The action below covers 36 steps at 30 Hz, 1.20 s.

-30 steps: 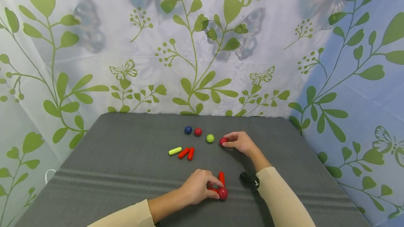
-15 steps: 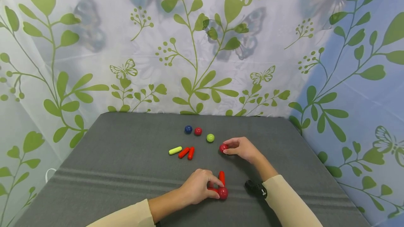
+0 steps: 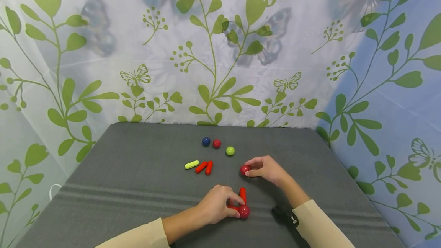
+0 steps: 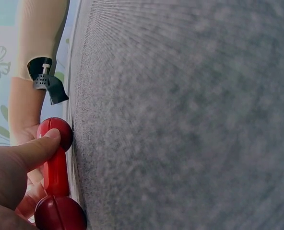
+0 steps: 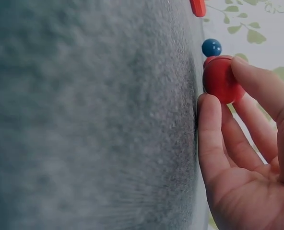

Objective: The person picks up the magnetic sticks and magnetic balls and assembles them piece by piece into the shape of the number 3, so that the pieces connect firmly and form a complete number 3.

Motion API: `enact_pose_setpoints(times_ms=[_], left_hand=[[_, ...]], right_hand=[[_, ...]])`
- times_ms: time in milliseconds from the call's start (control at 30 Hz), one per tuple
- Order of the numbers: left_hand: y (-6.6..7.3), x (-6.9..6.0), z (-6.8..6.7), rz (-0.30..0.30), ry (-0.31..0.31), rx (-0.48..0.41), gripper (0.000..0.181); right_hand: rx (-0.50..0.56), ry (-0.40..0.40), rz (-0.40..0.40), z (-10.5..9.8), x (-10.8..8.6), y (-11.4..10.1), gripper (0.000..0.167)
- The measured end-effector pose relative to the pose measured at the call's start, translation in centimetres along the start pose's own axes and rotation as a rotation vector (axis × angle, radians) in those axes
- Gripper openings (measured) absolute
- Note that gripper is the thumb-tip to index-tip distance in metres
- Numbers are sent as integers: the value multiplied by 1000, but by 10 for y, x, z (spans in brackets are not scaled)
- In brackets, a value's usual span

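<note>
L hand (image 3: 218, 204): gripped the joined pc (image 4: 57, 184) — thumb on its end ball (image 3: 244, 211), some fingers hidden.
Joined pc: cross rod (image 4: 55, 170), red, w/ end ball at one tip & 2nd ball (image 4: 60, 213) at the other; long rod (image 3: 243, 195), also red, ran from near end ball toward the back. Was at the front of the table (image 3: 138, 186).
R hand (image 3: 270, 169): pinched the held ball (image 3: 245, 169), red, betw. thumb & fingertips, beyond long rod, apart from it. Can't tell if ball touched cloth.
Loose balls: blue ball (image 3: 206, 141) & red ball (image 3: 216, 143) side by side, green ball (image 3: 230, 150) nearby — toward the back.
Loose rods: yellow rod (image 3: 191, 165), w/ 2 red rods (image 3: 209, 167) just beside, well left of R hand.
Backdrop (image 3: 155, 49): pale, green leaf & butterfly print.
</note>
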<state>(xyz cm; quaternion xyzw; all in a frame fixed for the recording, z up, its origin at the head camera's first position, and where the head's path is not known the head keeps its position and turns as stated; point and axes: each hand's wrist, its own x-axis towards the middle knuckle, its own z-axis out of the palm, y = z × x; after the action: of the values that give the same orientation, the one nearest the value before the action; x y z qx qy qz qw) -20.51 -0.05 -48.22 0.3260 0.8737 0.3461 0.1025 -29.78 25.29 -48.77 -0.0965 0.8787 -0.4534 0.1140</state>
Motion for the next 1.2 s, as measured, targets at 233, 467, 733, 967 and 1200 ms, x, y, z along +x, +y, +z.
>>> enact_pose_setpoints(times_ms=[233, 467, 733, 967, 1200], left_hand=[[0, 0, 0, 3, -1, 0, 31], [0, 0, 0, 2, -3, 2, 31], [-1, 0, 1, 15, 19, 16, 31], [0, -1, 1, 23, 27, 12, 31], [0, 0, 0, 18, 19, 4, 31]], right_hand=[[6, -17, -17, 0, -8, -3, 36], [-8, -77, -59, 0, -17, -10, 39], [-29, -119, -77, 5, -25, -14, 36], [6, -132, -94, 8, -29, -13, 34], [34, -142, -98, 11, -30, -13, 34]])
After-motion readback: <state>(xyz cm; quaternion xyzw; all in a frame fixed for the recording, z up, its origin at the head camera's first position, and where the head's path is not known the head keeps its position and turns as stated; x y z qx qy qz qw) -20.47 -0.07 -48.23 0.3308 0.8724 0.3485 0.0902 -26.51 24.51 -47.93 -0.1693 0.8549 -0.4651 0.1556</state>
